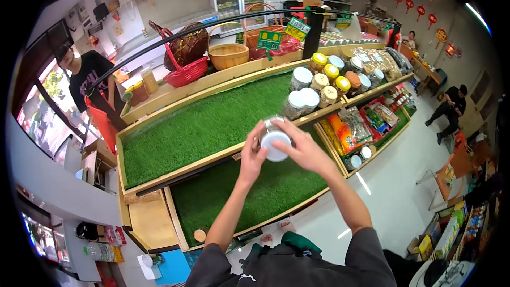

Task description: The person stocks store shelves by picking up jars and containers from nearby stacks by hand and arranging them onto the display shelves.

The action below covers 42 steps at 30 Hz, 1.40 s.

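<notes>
A clear jar with a white lid is held between my two hands, its lid tilted toward me. My left hand wraps the jar's left side, and my right hand grips it from the right and top. The jar is above the front edge of a wooden shelf lined with green turf. Just beyond my hands stand several jars with white lids and yellow lids on the right part of that turf. What is inside the held jar is hard to make out.
A lower turf shelf lies beneath, with packaged goods at its right. Baskets line the upper ledge under a black rail. One person stands at the far left; another sits at the right.
</notes>
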Tool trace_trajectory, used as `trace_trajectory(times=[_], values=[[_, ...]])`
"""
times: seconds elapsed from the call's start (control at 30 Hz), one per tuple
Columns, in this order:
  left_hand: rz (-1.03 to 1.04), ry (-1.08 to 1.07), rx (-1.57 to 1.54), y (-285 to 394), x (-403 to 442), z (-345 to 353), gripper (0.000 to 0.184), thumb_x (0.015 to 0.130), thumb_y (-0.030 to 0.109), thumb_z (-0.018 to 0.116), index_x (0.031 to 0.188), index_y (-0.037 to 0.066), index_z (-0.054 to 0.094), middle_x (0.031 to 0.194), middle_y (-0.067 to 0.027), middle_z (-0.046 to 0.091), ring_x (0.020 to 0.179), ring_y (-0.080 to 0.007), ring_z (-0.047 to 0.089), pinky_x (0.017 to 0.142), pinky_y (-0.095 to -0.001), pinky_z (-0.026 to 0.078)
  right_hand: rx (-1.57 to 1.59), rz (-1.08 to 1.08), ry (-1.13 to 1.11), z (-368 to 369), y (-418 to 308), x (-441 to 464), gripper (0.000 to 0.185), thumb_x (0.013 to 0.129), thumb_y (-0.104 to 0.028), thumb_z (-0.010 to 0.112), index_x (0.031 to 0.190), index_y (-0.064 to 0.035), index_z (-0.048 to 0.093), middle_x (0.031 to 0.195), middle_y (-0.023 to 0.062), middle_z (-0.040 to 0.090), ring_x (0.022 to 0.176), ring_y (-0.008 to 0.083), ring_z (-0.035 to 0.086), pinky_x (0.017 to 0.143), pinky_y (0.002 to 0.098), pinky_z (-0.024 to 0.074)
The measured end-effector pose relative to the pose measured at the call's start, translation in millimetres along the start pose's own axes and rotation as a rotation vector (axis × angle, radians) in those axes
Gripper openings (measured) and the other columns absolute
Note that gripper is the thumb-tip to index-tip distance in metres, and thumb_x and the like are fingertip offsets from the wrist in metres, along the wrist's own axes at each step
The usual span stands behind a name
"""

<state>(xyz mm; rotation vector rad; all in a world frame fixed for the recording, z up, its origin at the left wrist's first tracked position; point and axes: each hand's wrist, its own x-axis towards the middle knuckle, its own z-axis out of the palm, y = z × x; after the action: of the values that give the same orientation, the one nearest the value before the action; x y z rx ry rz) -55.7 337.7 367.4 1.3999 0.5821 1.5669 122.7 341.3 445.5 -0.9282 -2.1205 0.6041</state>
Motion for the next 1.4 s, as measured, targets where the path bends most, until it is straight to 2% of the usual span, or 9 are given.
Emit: trace_trajectory(times=[0.13, 0.2, 0.27, 0.33, 0.4, 0.63, 0.83, 1.33, 1.4], values=[[0.02, 0.042, 0.2, -14, 78, -11, 0.058, 0.092, 0.032, 0.059, 0.138, 0.005, 0.038, 0.141, -0.0139, 0.039, 0.127, -0.0253, 0.044, 0.105, -0.0373, 0.037, 0.188, -0.005, -0.14, -25, 54, 80, 0.05, 0.095, -0.034, 0.053, 0.136, -0.0065, 0.043, 0.125, 0.0157, 0.057, 0.112, 0.0261, 0.058, 0.094, 0.0361, 0.0465], [-0.101, 0.097, 0.12, -25, 116, -5, 0.054, 0.093, 0.032, 0.057, 0.137, 0.007, 0.04, 0.135, -0.0123, 0.045, 0.121, -0.0227, 0.047, 0.099, -0.0363, 0.042, 0.315, 0.141, -0.246, -43, 82, 114, 0.05, 0.096, -0.039, 0.052, 0.136, -0.0102, 0.043, 0.117, 0.0125, 0.059, 0.095, 0.0204, 0.064, 0.066, 0.0296, 0.0561], [-0.127, 0.108, 0.195, -46, 156, -6, 0.052, 0.093, 0.036, 0.056, 0.136, 0.01, 0.042, 0.132, -0.0097, 0.048, 0.115, -0.0208, 0.049, 0.09, -0.0346, 0.046, 0.378, 0.07, -0.198, -53, 118, 142, 0.049, 0.096, -0.041, 0.051, 0.134, -0.0109, 0.044, 0.11, 0.0113, 0.06, 0.086, 0.0184, 0.065, 0.058, 0.0272, 0.0559], [-0.24, 0.078, 0.185, -63, 187, -1, 0.049, 0.094, 0.042, 0.052, 0.135, 0.017, 0.042, 0.133, -0.0043, 0.045, 0.122, -0.021, 0.043, 0.097, -0.0456, 0.04, 0.506, 0.111, -0.241, -66, 154, 165, 0.05, 0.095, -0.044, 0.051, 0.133, -0.0105, 0.046, 0.104, 0.0093, 0.06, 0.076, 0.0151, 0.064, 0.053, 0.0248, 0.0542], [-0.305, 0.086, 0.215, -82, 208, 5, 0.047, 0.094, 0.042, 0.052, 0.134, 0.018, 0.042, 0.132, -0.0038, 0.045, 0.12, -0.0196, 0.044, 0.097, -0.0463, 0.039, 0.541, 0.179, -0.263, -78, 181, 175, 0.05, 0.096, -0.046, 0.048, 0.13, -0.0099, 0.046, 0.096, 0.0086, 0.061, 0.06, 0.0132, 0.061, 0.05, 0.0245, 0.0528], [-0.44, 0.107, 0.16, -155, 221, 16, 0.051, 0.093, 0.039, 0.055, 0.137, 0.015, 0.042, 0.132, -0.0062, 0.047, 0.12, -0.0216, 0.043, 0.094, -0.0492, 0.04, 0.513, 0.33, -0.294, -77, 264, 171, 0.055, 0.095, -0.051, 0.047, 0.132, -0.0104, 0.047, 0.083, 0.0064, 0.061, 0.052, 0.0096, 0.056, 0.044, 0.0227, 0.0457], [-0.39, 0.098, 0.217, -188, 226, 4, 0.051, 0.093, 0.033, 0.053, 0.136, 0.008, 0.043, 0.131, -0.0102, 0.049, 0.123, -0.0223, 0.043, 0.102, -0.038, 0.035, 0.471, 0.357, -0.277, -64, 283, 166, 0.062, 0.091, -0.055, 0.05, 0.131, -0.0082, 0.049, 0.097, 0.0103, 0.062, 0.061, 0.0143, 0.053, 0.044, 0.0267, 0.0419], [-0.385, 0.155, 0.299, -189, 209, 2, 0.053, 0.095, 0.033, 0.052, 0.138, 0.004, 0.04, 0.127, -0.0108, 0.051, 0.116, -0.0195, 0.047, 0.099, -0.0321, 0.037, 0.429, 0.427, -0.272, -58, 275, 169, 0.07, 0.088, -0.061, 0.05, 0.131, -0.0064, 0.05, 0.108, 0.0173, 0.063, 0.066, 0.0224, 0.063, 0.043, 0.0306, 0.0486], [-0.3, 0.152, 0.302, -193, 208, 4, 0.052, 0.096, 0.032, 0.051, 0.137, 0.002, 0.041, 0.13, -0.0121, 0.05, 0.12, -0.0206, 0.046, 0.102, -0.0321, 0.035, 0.396, 0.465, -0.315, -52, 282, 168, 0.069, 0.088, -0.06, 0.049, 0.131, -0.0066, 0.051, 0.113, 0.0182, 0.062, 0.076, 0.0269, 0.065, 0.058, 0.0357, 0.0537]])
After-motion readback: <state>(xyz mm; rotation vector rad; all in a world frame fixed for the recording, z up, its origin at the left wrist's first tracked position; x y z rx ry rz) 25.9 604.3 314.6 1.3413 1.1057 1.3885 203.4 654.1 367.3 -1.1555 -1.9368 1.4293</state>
